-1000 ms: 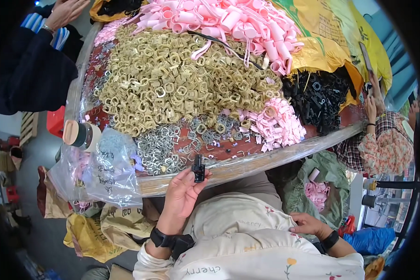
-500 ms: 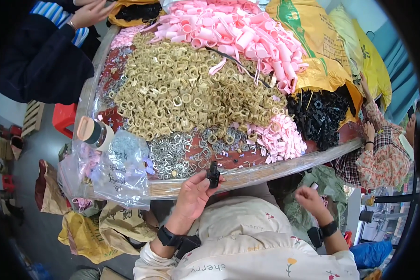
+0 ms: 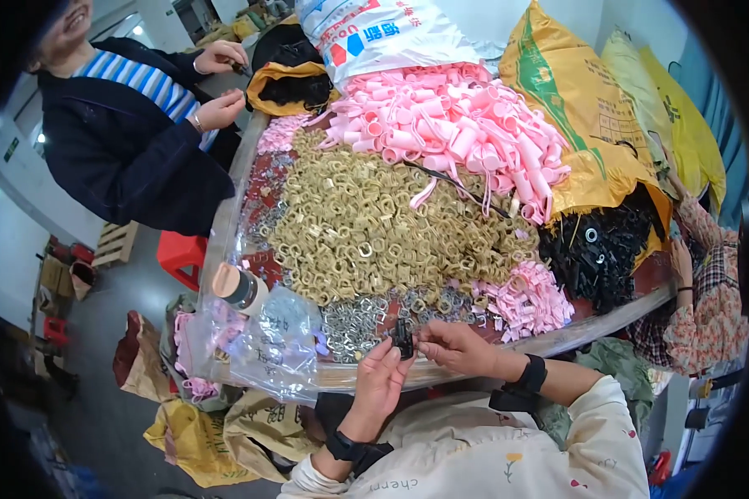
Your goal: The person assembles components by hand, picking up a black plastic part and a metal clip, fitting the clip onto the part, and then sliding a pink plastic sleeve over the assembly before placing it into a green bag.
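A small black plastic part (image 3: 403, 339) is pinched upright between the thumb and fingers of my left hand (image 3: 378, 384), just over the table's near edge. My right hand (image 3: 462, 349) has come up beside it, thumb and fingertips pressed together at the part's right side. Whatever those right fingertips hold is too small or hidden to make out. Just beyond my hands lie loose silver metal buckles (image 3: 354, 320) and a heap of pale gold ring-shaped pieces (image 3: 366, 229). A pile of small pink pieces (image 3: 528, 303) sits to the right.
Pink plastic tubes (image 3: 466, 125) are heaped at the back. Black parts (image 3: 595, 249) spill from a yellow sack (image 3: 570, 116) on the right. A bottle (image 3: 240, 289) and a clear plastic bag (image 3: 279, 341) stand at the left edge. One person (image 3: 133, 141) works far left, another (image 3: 707, 283) at right.
My right hand has moved left from beyond the table's edge to the black part. My left hand still holds that part. The view has tilted up, showing more of the far side.
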Demonstrator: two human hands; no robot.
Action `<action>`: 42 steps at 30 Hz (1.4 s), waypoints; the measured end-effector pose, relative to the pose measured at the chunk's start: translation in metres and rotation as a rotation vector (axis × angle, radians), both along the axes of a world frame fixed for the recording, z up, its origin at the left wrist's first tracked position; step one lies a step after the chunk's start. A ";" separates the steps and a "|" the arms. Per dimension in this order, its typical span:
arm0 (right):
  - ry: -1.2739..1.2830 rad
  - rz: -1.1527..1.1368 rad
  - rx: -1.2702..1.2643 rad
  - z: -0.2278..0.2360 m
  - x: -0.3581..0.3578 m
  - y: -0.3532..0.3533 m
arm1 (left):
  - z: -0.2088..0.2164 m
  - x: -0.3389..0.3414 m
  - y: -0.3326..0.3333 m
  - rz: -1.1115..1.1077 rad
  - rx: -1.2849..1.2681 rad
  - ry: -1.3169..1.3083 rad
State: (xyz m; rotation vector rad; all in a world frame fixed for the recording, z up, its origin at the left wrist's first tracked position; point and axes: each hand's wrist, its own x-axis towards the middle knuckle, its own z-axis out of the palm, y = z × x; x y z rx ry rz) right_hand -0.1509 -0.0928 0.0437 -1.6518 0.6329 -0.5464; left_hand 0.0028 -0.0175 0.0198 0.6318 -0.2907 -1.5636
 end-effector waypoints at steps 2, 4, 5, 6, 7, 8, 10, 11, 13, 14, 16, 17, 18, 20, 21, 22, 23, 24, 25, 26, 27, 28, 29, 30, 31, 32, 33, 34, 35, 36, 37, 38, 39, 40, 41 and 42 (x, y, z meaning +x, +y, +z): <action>-0.018 -0.039 0.042 -0.003 0.002 -0.003 | -0.002 0.001 -0.003 0.008 0.008 0.014; -0.040 -0.132 -0.183 -0.001 0.003 -0.004 | -0.004 0.001 -0.006 0.004 0.018 0.020; -0.048 -0.180 -0.293 0.000 0.003 -0.003 | -0.006 0.002 -0.006 -0.021 0.018 0.038; -0.048 -0.183 -0.289 0.004 0.001 -0.004 | -0.007 0.002 -0.006 -0.042 0.018 0.057; -0.064 -0.153 -0.490 0.010 0.000 -0.007 | -0.008 0.003 -0.006 -0.063 0.019 0.076; -0.079 -0.120 -0.690 0.016 -0.002 -0.010 | -0.009 0.002 -0.007 -0.066 0.026 0.077; -0.091 -0.089 -0.886 0.016 -0.005 -0.010 | -0.010 0.001 -0.010 -0.139 0.018 0.093; -0.076 -0.065 -0.888 0.011 -0.006 -0.011 | -0.010 0.000 -0.011 -0.175 0.014 0.101; -0.046 -0.018 -0.892 0.003 -0.009 -0.012 | -0.006 -0.003 -0.012 -0.179 0.037 0.068; -0.045 -0.019 -0.886 0.003 -0.011 -0.012 | -0.003 -0.005 -0.012 -0.180 0.055 0.033; -0.003 0.013 -0.903 0.002 -0.013 -0.012 | -0.002 -0.006 -0.012 -0.181 0.077 -0.001; 0.018 0.029 -0.911 0.001 -0.013 -0.012 | -0.002 -0.006 -0.012 -0.181 0.073 0.014; 0.019 0.029 -0.906 0.000 -0.014 -0.011 | -0.003 -0.006 -0.011 -0.181 0.068 0.030; 0.056 0.035 -0.921 -0.005 -0.014 -0.010 | -0.004 -0.007 -0.011 -0.183 0.068 0.047; 0.075 0.039 -0.929 -0.006 -0.014 -0.010 | -0.004 -0.007 -0.011 -0.186 0.082 0.037; 0.077 0.040 -0.926 -0.007 -0.014 -0.009 | -0.004 -0.007 -0.011 -0.190 0.096 0.027; 0.089 0.042 -0.926 -0.008 -0.014 -0.009 | -0.005 -0.007 -0.011 -0.193 0.109 0.017; 0.099 0.044 -0.928 -0.009 -0.014 -0.010 | -0.006 -0.007 -0.010 -0.192 0.110 0.019; 0.109 0.047 -0.931 -0.009 -0.014 -0.010 | -0.009 -0.007 -0.010 -0.213 0.105 0.039; 0.110 0.050 -0.931 -0.009 -0.013 -0.010 | -0.012 -0.007 -0.010 -0.235 0.098 0.059; 0.123 0.058 -0.920 -0.009 -0.012 -0.010 | -0.013 -0.007 -0.009 -0.256 0.092 0.080; 0.137 0.066 -0.911 -0.008 -0.011 -0.010 | -0.014 -0.007 -0.008 -0.253 0.092 0.082; 0.150 0.075 -0.902 -0.008 -0.010 -0.010 | -0.014 -0.006 -0.008 -0.234 0.113 0.079; 0.151 0.078 -0.905 -0.008 -0.010 -0.010 | -0.014 -0.006 -0.009 -0.215 0.131 0.076; 0.131 0.078 -0.892 -0.008 -0.010 -0.010 | -0.014 -0.005 -0.010 -0.195 0.149 0.073; 0.110 0.078 -0.879 -0.008 -0.010 -0.009 | -0.013 -0.004 -0.009 -0.192 0.144 0.076; 0.090 0.079 -0.870 -0.007 -0.010 -0.011 | -0.013 -0.003 -0.009 -0.182 0.150 0.087; 0.092 0.086 -0.879 -0.007 -0.010 -0.012 | -0.013 -0.002 -0.008 -0.172 0.156 0.098; 0.055 0.060 -0.852 -0.006 -0.009 -0.014 | -0.012 -0.001 -0.009 -0.162 0.162 0.109; 0.021 0.030 -0.820 -0.005 -0.009 -0.013 | -0.012 0.000 -0.010 -0.163 0.156 0.113; -0.013 0.000 -0.788 -0.005 -0.010 -0.012 | -0.011 0.000 -0.011 -0.168 0.150 0.105; -0.009 0.001 -0.794 -0.005 -0.010 -0.011 | -0.011 0.001 -0.012 -0.175 0.143 0.098; -0.015 -0.076 -0.741 -0.007 -0.010 -0.011 | -0.010 0.001 -0.013 -0.182 0.136 0.089; -0.022 -0.153 -0.688 -0.009 -0.010 -0.009 | -0.010 0.001 -0.011 -0.187 0.129 0.092; -0.028 -0.232 -0.635 -0.010 -0.011 -0.007 | -0.010 0.001 -0.008 -0.176 0.131 0.098; -0.025 -0.234 -0.653 -0.009 -0.011 -0.009 | -0.010 0.000 -0.010 -0.165 0.123 0.102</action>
